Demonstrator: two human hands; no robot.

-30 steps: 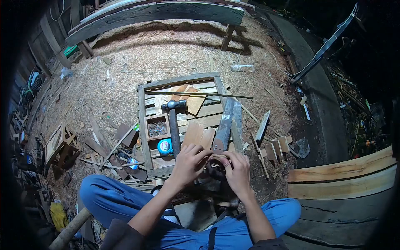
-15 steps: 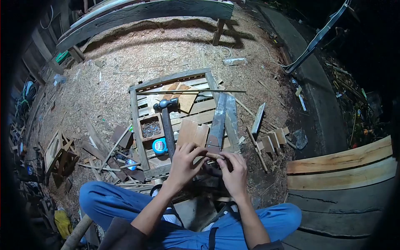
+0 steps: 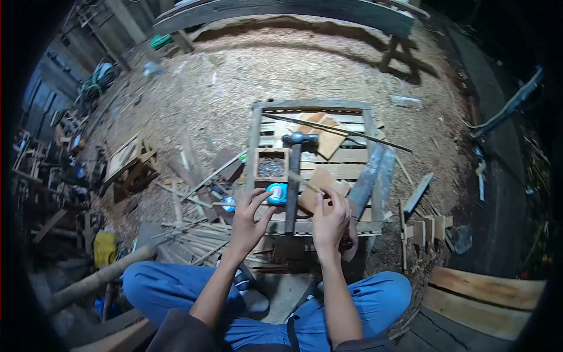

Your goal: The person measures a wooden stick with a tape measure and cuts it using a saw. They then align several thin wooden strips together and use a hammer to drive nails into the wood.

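Observation:
My left hand (image 3: 248,222) has its fingers apart and holds nothing; its fingertips are right by a round blue tape measure (image 3: 277,194). Between the thumb and fingers of my right hand (image 3: 332,226) is a thin wooden stick (image 3: 306,184), pointing up and left. A hammer (image 3: 294,199) lies between the hands on a slatted wooden frame (image 3: 368,126), its head away from me. Beyond the tape measure stands a small wooden box of nails (image 3: 271,165). A hand saw (image 3: 365,185) lies right of the right hand, its handle partly hidden.
A long dark strip (image 3: 352,135) and wood pieces (image 3: 334,141) lie across the frame's far part. Scrap sticks (image 3: 202,237) pile up at the left. Small wooden blocks (image 3: 429,229) stand at the right, above wide planks (image 3: 481,305). A bench (image 3: 293,10) spans the back.
Both hands were together at the stick. My left hand has let go and moved left to the tape measure; the right keeps the stick. The view has shifted left.

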